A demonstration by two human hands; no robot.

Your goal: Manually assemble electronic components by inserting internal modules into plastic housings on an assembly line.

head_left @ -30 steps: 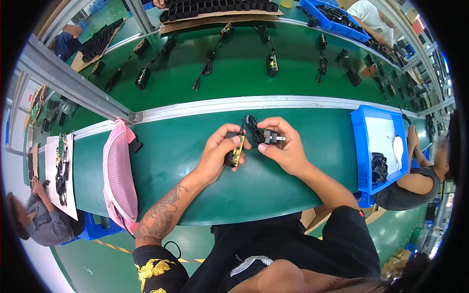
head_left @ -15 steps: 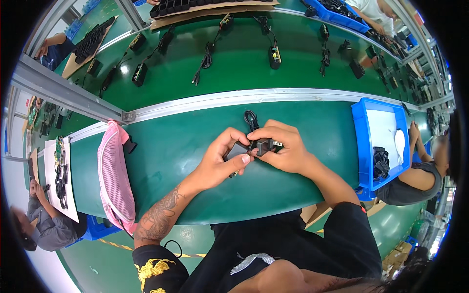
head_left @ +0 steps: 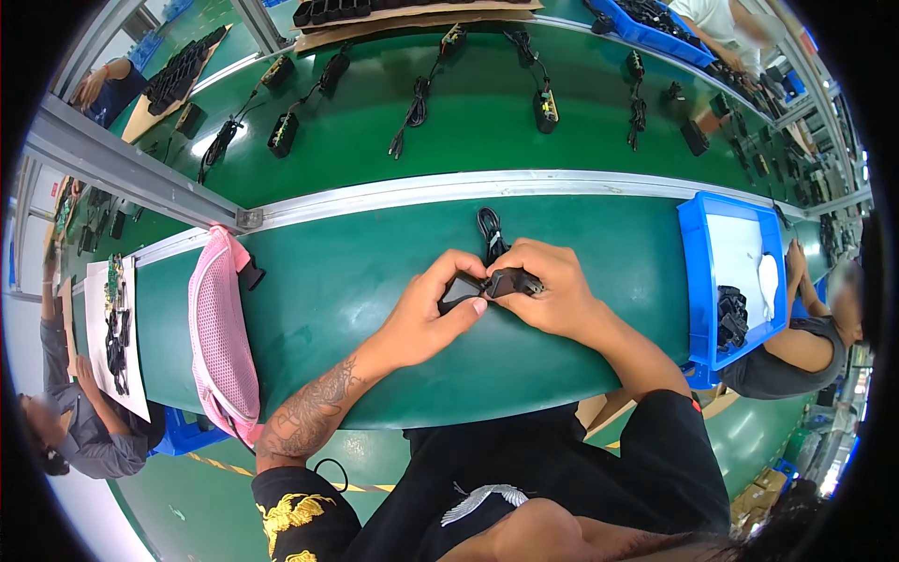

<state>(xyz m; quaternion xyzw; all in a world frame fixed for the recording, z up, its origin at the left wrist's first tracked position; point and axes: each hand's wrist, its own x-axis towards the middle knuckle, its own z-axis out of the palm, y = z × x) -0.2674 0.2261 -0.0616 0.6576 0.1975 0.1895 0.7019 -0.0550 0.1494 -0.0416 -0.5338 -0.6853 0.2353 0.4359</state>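
Observation:
Above the green bench (head_left: 318,309), my two hands meet in front of me. My left hand (head_left: 420,317) pinches a black power adapter case (head_left: 459,292) between thumb and fingers. Closed round a black plug piece (head_left: 515,280), my right hand (head_left: 560,295) holds it against the case's right end. The fingers hide part of where the two pieces touch. A bundled black cable (head_left: 490,229) lies just beyond my fingertips; whether it joins the case is hidden.
To the left lies a pink mesh bag (head_left: 223,328). On the right stands a blue tray (head_left: 696,281) with black parts (head_left: 731,317). Beyond the metal rail (head_left: 449,184), adapters with cables (head_left: 546,110) lie on a green conveyor belt (head_left: 346,140). Co-workers sit on both sides.
The plug piece has turned in my right hand and now sits closer to the case; its metal prongs show less. The adapters on the belt have shifted slightly right.

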